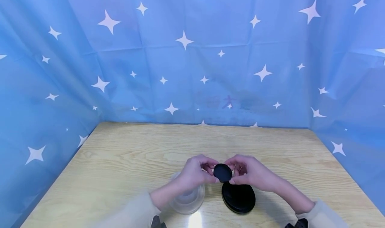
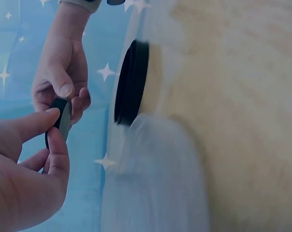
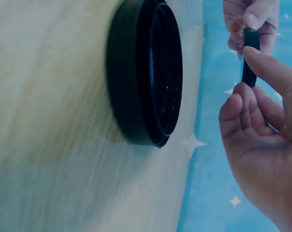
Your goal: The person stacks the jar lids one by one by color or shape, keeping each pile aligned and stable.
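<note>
A small black round cap [image 1: 222,173] with a raised rim is held up above the table between both hands. My left hand [image 1: 197,171] pinches its left edge with thumb and fingers, seen too in the left wrist view, where the cap [image 2: 60,121] stands edge-on and its other face looks paler. On the opposite edge my right hand [image 1: 251,173] grips it with thumb and fingertips. Just below the cap lies a larger black rounded case [image 1: 239,198], shallow and rimmed in the right wrist view [image 3: 136,72]. Its far edge is partly hidden behind the cap.
A clear round plastic container [image 1: 189,201] stands left of the black case, partly covered by my left forearm. Both are on a wooden table [image 1: 135,147]. Blue star-patterned cloth [image 1: 186,71] hangs behind and along both sides of the table.
</note>
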